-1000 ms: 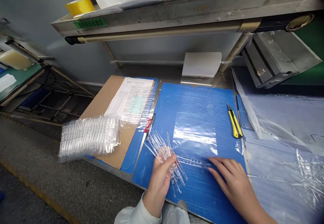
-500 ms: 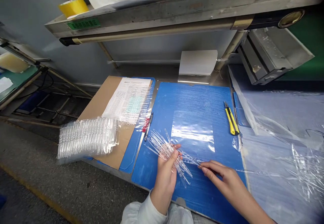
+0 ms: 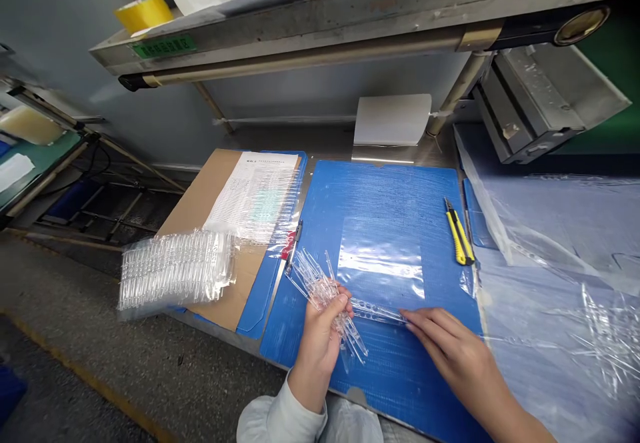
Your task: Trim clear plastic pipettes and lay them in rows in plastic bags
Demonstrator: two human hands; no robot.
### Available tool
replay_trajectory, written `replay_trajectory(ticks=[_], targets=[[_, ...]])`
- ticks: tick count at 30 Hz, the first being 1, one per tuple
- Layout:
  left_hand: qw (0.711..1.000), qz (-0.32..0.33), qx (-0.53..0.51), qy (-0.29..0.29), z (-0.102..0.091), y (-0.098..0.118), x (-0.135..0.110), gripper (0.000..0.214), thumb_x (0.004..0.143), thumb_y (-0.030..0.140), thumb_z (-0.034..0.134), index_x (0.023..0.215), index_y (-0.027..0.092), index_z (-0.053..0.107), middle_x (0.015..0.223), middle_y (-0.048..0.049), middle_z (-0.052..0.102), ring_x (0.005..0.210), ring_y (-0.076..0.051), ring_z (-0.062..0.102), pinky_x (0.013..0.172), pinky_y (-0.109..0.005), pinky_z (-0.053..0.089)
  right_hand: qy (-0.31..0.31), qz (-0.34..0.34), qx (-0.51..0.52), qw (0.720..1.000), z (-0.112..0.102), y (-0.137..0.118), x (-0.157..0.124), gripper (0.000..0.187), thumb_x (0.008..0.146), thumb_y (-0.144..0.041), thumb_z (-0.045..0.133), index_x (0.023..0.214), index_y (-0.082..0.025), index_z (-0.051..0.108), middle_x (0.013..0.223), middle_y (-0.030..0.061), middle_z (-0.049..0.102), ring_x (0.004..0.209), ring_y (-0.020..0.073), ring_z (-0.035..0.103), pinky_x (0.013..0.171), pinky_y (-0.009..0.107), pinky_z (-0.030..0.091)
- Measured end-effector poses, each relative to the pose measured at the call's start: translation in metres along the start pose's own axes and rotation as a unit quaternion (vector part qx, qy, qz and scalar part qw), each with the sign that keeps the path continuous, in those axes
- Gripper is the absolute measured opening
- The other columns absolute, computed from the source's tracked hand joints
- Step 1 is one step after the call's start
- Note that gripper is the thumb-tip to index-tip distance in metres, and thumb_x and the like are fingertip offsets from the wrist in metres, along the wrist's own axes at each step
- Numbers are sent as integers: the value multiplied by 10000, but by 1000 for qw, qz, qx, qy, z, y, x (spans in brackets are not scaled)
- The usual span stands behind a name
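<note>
My left hand (image 3: pixel 320 343) grips a loose bundle of clear plastic tube strips (image 3: pixel 323 296) above a blue corrugated plastic board (image 3: pixel 390 196). One clear strip with a row of holes (image 3: pixel 375 311) lies out to the right of the bundle. My right hand (image 3: pixel 455 343) rests flat on the board, its fingertips at that strip's right end. A clear plastic bag (image 3: pixel 380 263) lies flat on the board beyond my hands. A yellow utility knife (image 3: pixel 459 237) sits near the board's right edge.
To the left, a bagged pack of clear strips (image 3: pixel 175 273) overhangs a cardboard sheet (image 3: pixel 245 283) with a printed paper (image 3: pixel 250 196) on it. Loose plastic sheeting (image 3: pixel 560 283) covers the right side. A metal shelf (image 3: pixel 300 29) runs overhead.
My right fingers have gone from pinching near the strip to lying flatter at its right end. My left hand has drawn the bundle slightly closer, turning it.
</note>
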State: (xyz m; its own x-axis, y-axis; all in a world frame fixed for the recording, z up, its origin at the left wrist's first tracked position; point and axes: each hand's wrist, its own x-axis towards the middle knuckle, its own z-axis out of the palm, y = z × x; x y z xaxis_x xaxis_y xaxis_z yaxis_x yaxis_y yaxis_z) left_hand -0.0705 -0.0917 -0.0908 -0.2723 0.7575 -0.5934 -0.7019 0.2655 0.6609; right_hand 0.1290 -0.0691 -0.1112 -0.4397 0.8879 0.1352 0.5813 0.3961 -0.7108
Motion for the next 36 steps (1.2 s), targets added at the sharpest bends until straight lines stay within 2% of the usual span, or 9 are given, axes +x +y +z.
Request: replay_trajectory(ticks=[4, 8, 10, 17, 21, 24, 27, 30, 36], targets=[[999, 28, 24, -7, -2, -2, 5, 248, 631, 185, 749, 831, 175, 603, 754, 8, 625, 620, -105, 554, 623, -229, 434, -37, 39, 17, 998, -3, 9, -1, 254, 893, -357, 448, 917, -254, 679, 856, 27, 699, 772, 172, 661, 676, 271, 538], [997, 21, -13, 77, -7, -1, 10, 302, 632, 251, 765, 859, 160, 588, 786, -13, 625, 649, -103, 567, 650, -224, 445, 54, -36, -55, 996, 2, 25, -4, 207, 878, -289, 489, 938, -218, 674, 824, 48, 678, 753, 179, 617, 689, 309, 510], [995, 11, -30, 96, -9, 0, 10, 317, 640, 264, 764, 877, 153, 585, 740, -3, 597, 645, -98, 555, 641, -214, 441, 67, -68, -83, 992, 7, 33, -6, 190, 867, -248, 512, 964, -205, 670, 817, 55, 666, 750, 180, 586, 688, 320, 489], [993, -23, -97, 62, -6, -6, 14, 201, 688, 229, 672, 856, 166, 581, 654, 24, 515, 570, -94, 484, 564, -226, 397, 66, -125, -148, 979, 19, 42, -4, 192, 872, -171, 505, 1005, -182, 643, 831, 63, 650, 758, 183, 533, 678, 329, 432], [995, -3, -70, 71, 2, -15, 13, 200, 658, 197, 688, 832, 186, 590, 698, 5, 533, 621, -127, 508, 626, -265, 418, 62, -95, -125, 986, 15, 20, 0, 212, 865, -233, 522, 1061, -199, 597, 894, 67, 657, 803, 202, 559, 712, 350, 434], [995, 24, -44, 88, 12, -24, 9, 169, 686, 250, 691, 813, 204, 591, 736, -7, 543, 675, -151, 529, 678, -283, 429, -45, -33, -5, 998, 17, -7, 2, 169, 857, -316, 532, 983, -210, 572, 776, 17, 651, 715, 155, 601, 658, 280, 473], [993, 49, -40, 97, 22, -31, 5, 149, 740, 302, 660, 825, 212, 577, 740, 12, 531, 704, -139, 523, 710, -268, 422, -134, 75, 69, 986, 25, -27, 4, 151, 851, -340, 524, 942, -219, 535, 635, -42, 624, 566, 120, 603, 542, 227, 474], [990, 70, -34, 117, 27, -34, 3, 163, 744, 300, 665, 846, 217, 568, 769, 25, 540, 728, -129, 524, 727, -258, 418, -127, 135, 87, 979, 33, -34, 3, 216, 838, -317, 530, 1032, -227, 502, 670, -51, 649, 556, 116, 617, 544, 219, 487], [988, 117, -11, 105, 23, -30, 3, 233, 714, 301, 707, 876, 211, 566, 792, 35, 565, 723, -112, 531, 695, -233, 418, -56, 87, 49, 993, 29, -28, 0, 162, 888, -324, 441, 861, -242, 578, 731, -17, 684, 653, 140, 658, 587, 226, 503]])
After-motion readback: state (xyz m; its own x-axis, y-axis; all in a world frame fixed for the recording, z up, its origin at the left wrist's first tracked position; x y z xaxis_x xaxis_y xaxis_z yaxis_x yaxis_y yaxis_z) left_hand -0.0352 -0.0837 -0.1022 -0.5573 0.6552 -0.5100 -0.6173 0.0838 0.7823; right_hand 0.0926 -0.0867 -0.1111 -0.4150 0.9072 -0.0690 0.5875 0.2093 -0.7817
